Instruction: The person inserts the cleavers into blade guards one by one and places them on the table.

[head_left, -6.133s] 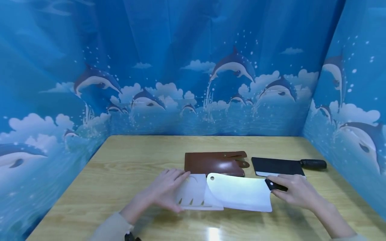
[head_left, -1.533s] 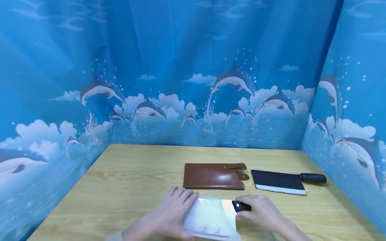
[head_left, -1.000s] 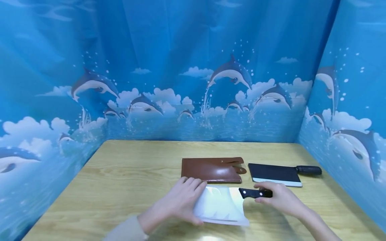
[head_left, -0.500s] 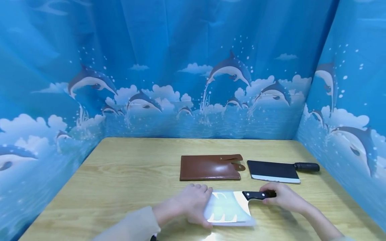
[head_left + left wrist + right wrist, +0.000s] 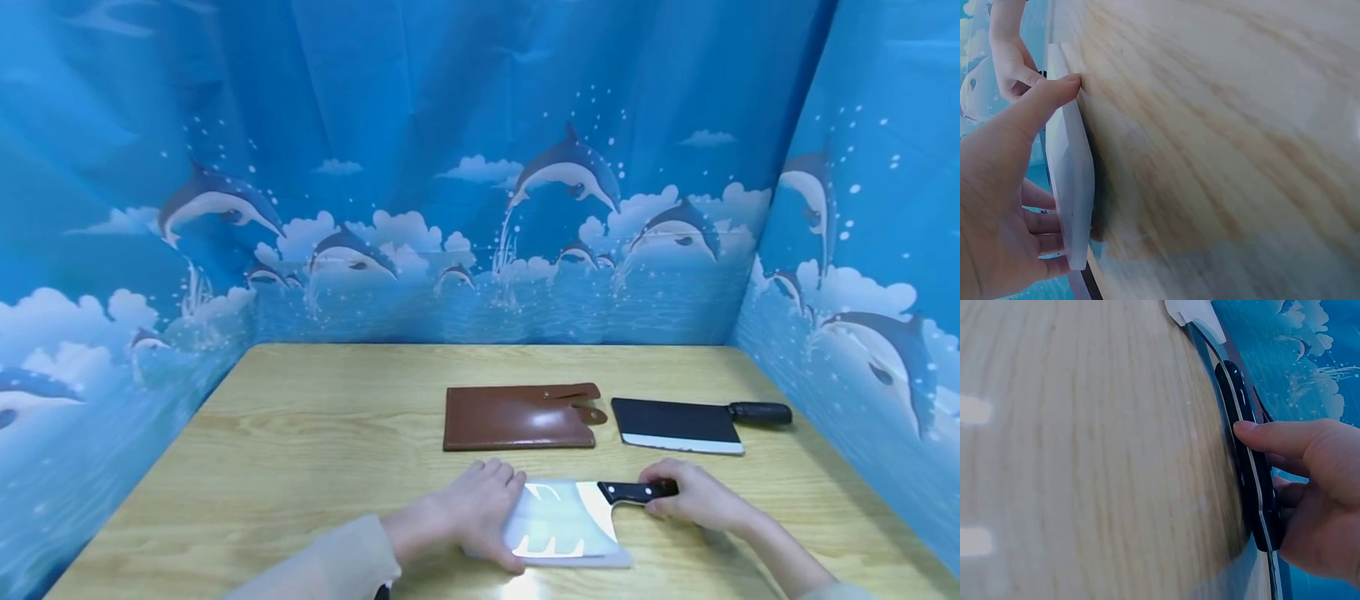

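Note:
In the head view, a translucent white blade sheath covers most of a cleaver's broad blade, and a bright strip of steel shows at its right end. My left hand grips the sheath's left end, thumb on the near edge and fingers on the far edge. The left wrist view shows the sheath's edge between thumb and fingers. With my right hand I pinch the rear of the cleaver's black riveted handle. In the right wrist view, the thumb presses the handle from one side, fingers on the other.
Behind the sheath, a brown leather sheath with snap straps lies flat on the wooden table. A second cleaver, dark with a bright edge, lies right of it, its black handle pointing right. A blue dolphin-print curtain surrounds the table.
Six seconds ago most of the blade lay outside the sheath; it has slid left into it. My right hand has shifted back along the handle. In the last half second little moved.

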The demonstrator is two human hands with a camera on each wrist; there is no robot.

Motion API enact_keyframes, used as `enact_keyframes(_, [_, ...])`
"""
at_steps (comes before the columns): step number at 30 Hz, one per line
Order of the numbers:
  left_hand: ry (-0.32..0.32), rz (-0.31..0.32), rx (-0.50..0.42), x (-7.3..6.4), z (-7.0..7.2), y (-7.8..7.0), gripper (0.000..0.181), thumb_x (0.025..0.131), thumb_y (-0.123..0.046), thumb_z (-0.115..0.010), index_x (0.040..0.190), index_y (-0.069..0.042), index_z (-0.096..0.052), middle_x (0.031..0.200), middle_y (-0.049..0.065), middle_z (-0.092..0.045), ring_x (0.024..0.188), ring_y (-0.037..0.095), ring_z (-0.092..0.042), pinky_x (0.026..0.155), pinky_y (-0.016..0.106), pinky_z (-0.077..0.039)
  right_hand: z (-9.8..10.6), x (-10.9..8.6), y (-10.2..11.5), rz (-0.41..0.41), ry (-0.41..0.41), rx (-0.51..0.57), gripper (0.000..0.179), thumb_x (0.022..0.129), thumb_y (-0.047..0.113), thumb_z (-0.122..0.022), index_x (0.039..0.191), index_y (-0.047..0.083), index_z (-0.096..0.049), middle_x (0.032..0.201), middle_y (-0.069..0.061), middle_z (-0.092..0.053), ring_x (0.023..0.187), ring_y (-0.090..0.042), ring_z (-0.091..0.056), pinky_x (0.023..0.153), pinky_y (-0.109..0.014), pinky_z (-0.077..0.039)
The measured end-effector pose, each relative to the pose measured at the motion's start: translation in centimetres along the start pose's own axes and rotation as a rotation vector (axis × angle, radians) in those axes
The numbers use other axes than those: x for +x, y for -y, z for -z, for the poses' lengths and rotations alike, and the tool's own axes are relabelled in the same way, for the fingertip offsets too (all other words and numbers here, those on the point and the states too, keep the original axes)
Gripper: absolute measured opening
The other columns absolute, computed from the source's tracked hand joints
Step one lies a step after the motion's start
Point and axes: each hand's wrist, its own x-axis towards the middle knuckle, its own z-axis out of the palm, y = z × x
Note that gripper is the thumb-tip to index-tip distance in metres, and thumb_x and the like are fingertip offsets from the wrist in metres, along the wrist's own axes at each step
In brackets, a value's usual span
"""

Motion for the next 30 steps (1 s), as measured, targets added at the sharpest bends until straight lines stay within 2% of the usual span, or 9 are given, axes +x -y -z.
enact_keyframes(10, [-0.008, -0.023, -0.033, -0.4, -0.4, 0.3, 0.102, 0.067, -0.077, -0.057, 0.136, -0.002, -0.043, 0.124, 0.005, -0.050, 0.111, 0.016, -0.045, 0.094, 0.032, -0.041, -0.2, 0.1, -0.1, 0.006, 0.014, -0.015, 0.032, 0.076, 0.028, -0.074, 0.101, 0.010, -0.066, 0.098, 0.001, -0.059, 0.090, -0.013, -0.053, 0.076, -0.029, -0.044])
enact_keyframes(16, [0.031, -0.010, -0.054, -0.6, -0.4, 0.4, 0.103, 0.070, -0.077, -0.054, 0.140, -0.004, -0.038, 0.134, 0.005, -0.046, 0.119, 0.017, -0.043, 0.098, 0.038, -0.040, -0.1, 0.2, -0.1, 0.019, 0.001, -0.032, 0.031, 0.075, 0.025, -0.075, 0.100, 0.008, -0.066, 0.097, -0.001, -0.060, 0.090, -0.018, -0.054, 0.077, -0.035, -0.045])
enact_keyframes(21, [0.014, -0.028, -0.035, -0.9, -0.5, 0.7, 0.105, 0.070, -0.082, -0.048, 0.141, -0.006, -0.036, 0.134, 0.005, -0.045, 0.120, 0.017, -0.043, 0.097, 0.037, -0.040, -0.1, 0.3, -0.4, 0.008, 0.020, 0.013, 0.034, 0.075, 0.025, -0.074, 0.102, 0.007, -0.065, 0.101, -0.004, -0.061, 0.094, -0.023, -0.055, 0.081, -0.042, -0.044])
enact_keyframes(25, [-0.020, -0.025, -0.069, -1.1, -0.6, 1.2, 0.105, 0.069, -0.082, -0.049, 0.142, -0.008, -0.036, 0.134, 0.006, -0.046, 0.121, 0.019, -0.043, 0.097, 0.040, -0.039, 0.2, 0.3, -0.6, 0.003, 0.040, 0.075, 0.036, 0.079, 0.026, -0.072, 0.106, 0.004, -0.064, 0.102, -0.004, -0.061, 0.092, -0.015, -0.055, 0.079, -0.034, -0.046])
enact_keyframes(30, [-0.046, 0.038, -0.088, -0.9, -0.1, 2.6, 0.101, 0.071, -0.080, -0.050, 0.142, -0.009, -0.036, 0.136, 0.008, -0.045, 0.123, 0.023, -0.043, 0.099, 0.043, -0.037, 0.8, 0.0, -1.1, 0.112, 0.001, 0.100, 0.033, 0.085, 0.019, -0.067, 0.108, -0.003, -0.062, 0.097, -0.004, -0.063, 0.084, 0.000, -0.055, 0.071, -0.024, -0.048])
